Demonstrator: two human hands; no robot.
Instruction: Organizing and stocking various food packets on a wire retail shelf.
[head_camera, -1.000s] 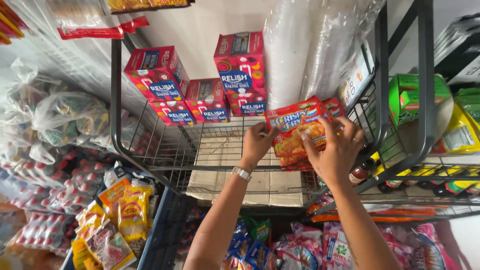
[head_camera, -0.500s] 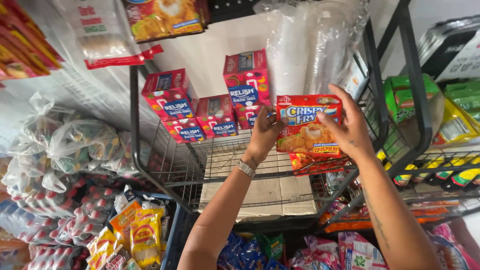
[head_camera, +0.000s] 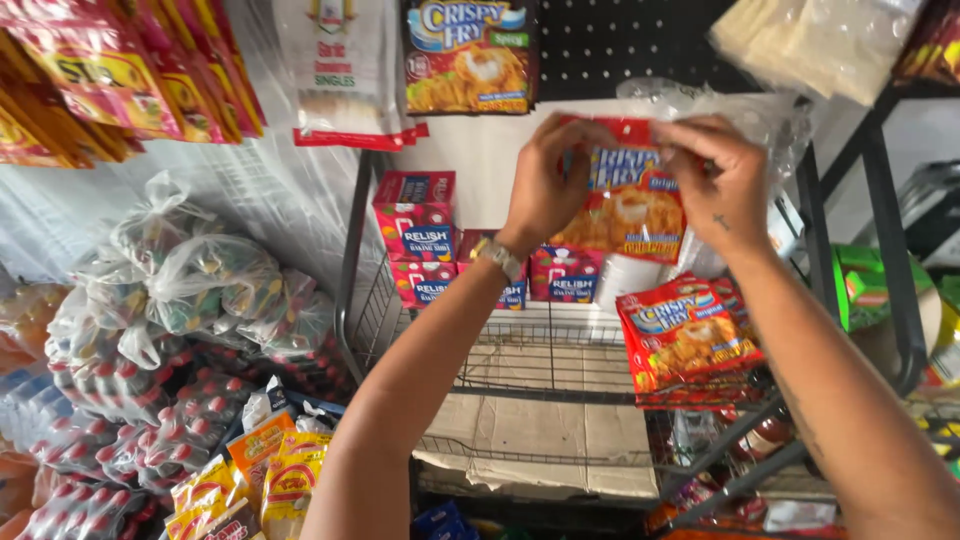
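Both forearms are bare to the frame edge; no sleeve is visible on either. The left hand (head_camera: 545, 185) carries a slim silver metal-link wristwatch (head_camera: 497, 257) at the wrist, band snug. The right hand (head_camera: 728, 185) bears a small dark mark on its back, possibly a tattoo, and fainter dark lines run along the right forearm; the view is too soft to read their shape. Fingernails appear short and unpainted. No rings or gloves can be made out.
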